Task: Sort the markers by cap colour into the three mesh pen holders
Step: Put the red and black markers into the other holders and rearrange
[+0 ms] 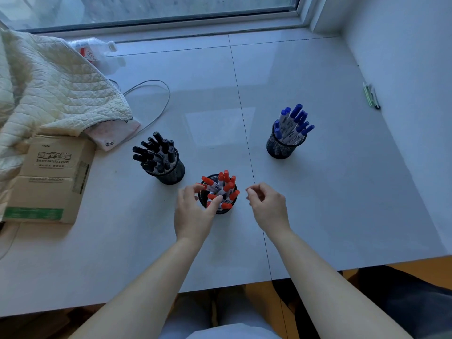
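Three black mesh pen holders stand on the white table. The left holder [174, 175] is full of black-capped markers [156, 152]. The far right holder [278, 148] carries blue-capped markers [293, 122]. The near middle holder [221, 211] has red-capped markers [226, 185]. My left hand [193, 211] reaches over the middle holder's left rim, its curved fingers and thumb touching the red caps without a clear grip. My right hand [266, 204] hovers just right of that holder, fingers loosely curled and holding nothing.
A cardboard box [49, 179] and a quilted cream cloth [49, 86] lie at the left, with a grey cable [156, 111] and a plastic bottle [93, 48] behind. Two pens [371, 96] lie by the right wall. The table's front edge is close to me.
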